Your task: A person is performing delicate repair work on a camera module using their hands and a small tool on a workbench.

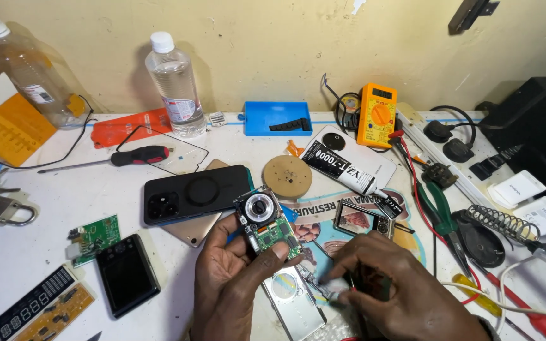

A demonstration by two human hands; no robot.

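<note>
Far left of the hands, flat on the counter point(26, 252): a small green circuit board point(94, 239) and a black phone-like slab point(127, 274), well apart from the work. Above the left hand, just beyond its fingertips, lay a black phone point(194, 192).

Left hand point(232, 278) was curled shut around a stripped compact-camera body point(266, 222), thumb pressed on the lower edge, fingers at the back; lens ring up top, bare green board facing up. Judged light and stiff, but fragile: exposed components, likely thin ribbon cables. Best held by the outer edges of the frame, as it was, clear of the lens and board face.

Below, between the hands, a silver cover plate point(292, 302) lay on the counter.

Right hand point(390, 290) was closed around a thin tool point(323, 289), its tip pointing toward the camera's lower edge; blurred, so the tool's kind was unclear.

Beyond the right hand: a small framed screen part point(363, 219), an adhesive tube point(349, 175), an orange multimeter point(377, 115).
</note>
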